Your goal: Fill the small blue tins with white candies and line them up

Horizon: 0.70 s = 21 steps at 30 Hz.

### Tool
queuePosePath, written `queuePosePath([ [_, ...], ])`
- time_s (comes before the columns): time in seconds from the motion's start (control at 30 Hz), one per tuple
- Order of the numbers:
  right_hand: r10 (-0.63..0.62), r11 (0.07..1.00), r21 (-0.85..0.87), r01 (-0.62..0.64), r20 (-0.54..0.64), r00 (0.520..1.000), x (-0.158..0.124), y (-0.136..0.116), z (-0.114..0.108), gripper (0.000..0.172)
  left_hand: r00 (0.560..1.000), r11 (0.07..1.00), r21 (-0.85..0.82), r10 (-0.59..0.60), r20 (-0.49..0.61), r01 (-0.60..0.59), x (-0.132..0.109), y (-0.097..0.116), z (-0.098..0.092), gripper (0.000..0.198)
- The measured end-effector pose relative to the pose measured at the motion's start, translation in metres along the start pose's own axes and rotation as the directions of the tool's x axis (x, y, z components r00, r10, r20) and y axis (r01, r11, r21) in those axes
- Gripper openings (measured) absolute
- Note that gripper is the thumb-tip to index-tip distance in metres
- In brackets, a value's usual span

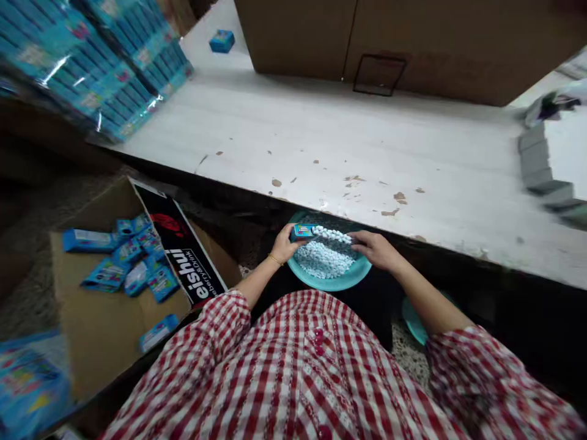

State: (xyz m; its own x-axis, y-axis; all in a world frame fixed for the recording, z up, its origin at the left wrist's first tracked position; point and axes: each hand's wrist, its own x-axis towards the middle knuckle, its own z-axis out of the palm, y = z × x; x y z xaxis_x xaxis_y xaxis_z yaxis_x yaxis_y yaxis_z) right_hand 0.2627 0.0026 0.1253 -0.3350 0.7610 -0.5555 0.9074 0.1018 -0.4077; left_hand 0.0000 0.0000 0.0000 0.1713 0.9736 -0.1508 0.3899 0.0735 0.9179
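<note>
My left hand [283, 245] grips a small blue printed box [303, 231] over the teal basin. My right hand [373, 249] is closed around the end of a narrow scoop [354, 241], mostly hidden under the small white pellets [332, 234] heaped along it. The scoop's far end meets the open end of the box; whether it reaches inside I cannot tell. Beneath both hands, the teal basin [328, 283] sits at my lap, partly under the table edge, with a mass of loose white pellets [326, 261] in it.
Left of me, an open cardboard carton [82, 318] holds several blue packs [126, 253]. Wrapped stacks of blue boxes [114, 67] stand at the table's left. A large brown carton [413, 43] is at the back of the white table [293, 140]; grey-white stacked pieces [545, 159] lie right.
</note>
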Motion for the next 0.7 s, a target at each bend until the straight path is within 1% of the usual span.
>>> queuePosePath([
  [0.1, 0.043, 0.976, -0.217, -0.033, 0.043, 0.998, -0.001, -0.016, -0.017, 0.040, 0.999, 0.999, 0.027, 0.047, 0.010, -0.047, 0.001, 0.001, 0.005, 0.042],
  [0.17, 0.059, 0.939, -0.343, -0.027, 0.083, 0.995, 0.000, -0.029, -0.027, 0.039, 0.997, 0.996, 0.044, 0.077, 0.023, -0.077, 0.002, 0.001, 0.009, 0.041],
  [0.23, 0.076, 0.901, -0.434, -0.013, 0.127, 0.989, 0.004, -0.044, -0.036, 0.036, 0.994, 0.993, 0.065, 0.100, 0.034, -0.102, 0.003, 0.002, 0.013, 0.040],
  [0.37, 0.092, 0.869, -0.494, 0.019, 0.200, 0.975, 0.017, -0.075, -0.047, 0.029, 0.989, 0.988, 0.068, 0.135, 0.065, -0.139, 0.004, 0.002, 0.023, 0.038],
  [0.43, 0.080, 0.864, -0.502, 0.033, 0.202, 0.976, 0.018, -0.082, -0.052, 0.029, 0.988, 0.988, 0.050, 0.144, 0.061, -0.147, 0.003, 0.002, 0.026, 0.038],
  [0.5, 0.079, 0.864, -0.503, 0.019, 0.172, 0.982, 0.011, -0.077, -0.055, 0.030, 0.991, 0.991, 0.029, 0.131, 0.027, -0.132, 0.002, 0.000, 0.025, 0.039],
  [0.57, 0.092, 0.875, -0.484, -0.018, 0.128, 0.987, -0.001, -0.058, -0.052, 0.031, 0.995, 0.995, 0.001, 0.098, -0.018, -0.098, -0.002, -0.003, 0.019, 0.039],
  [0.63, 0.138, 0.889, -0.451, -0.081, 0.095, 0.986, -0.011, -0.029, -0.036, 0.033, 0.996, 0.998, -0.039, 0.047, -0.071, -0.050, -0.008, -0.007, 0.008, 0.041],
  [0.7, 0.231, 0.893, -0.415, -0.172, 0.095, 0.968, -0.012, -0.001, -0.004, 0.034, 0.992, 0.997, -0.077, -0.015, -0.128, 0.005, -0.015, -0.012, -0.006, 0.042],
])
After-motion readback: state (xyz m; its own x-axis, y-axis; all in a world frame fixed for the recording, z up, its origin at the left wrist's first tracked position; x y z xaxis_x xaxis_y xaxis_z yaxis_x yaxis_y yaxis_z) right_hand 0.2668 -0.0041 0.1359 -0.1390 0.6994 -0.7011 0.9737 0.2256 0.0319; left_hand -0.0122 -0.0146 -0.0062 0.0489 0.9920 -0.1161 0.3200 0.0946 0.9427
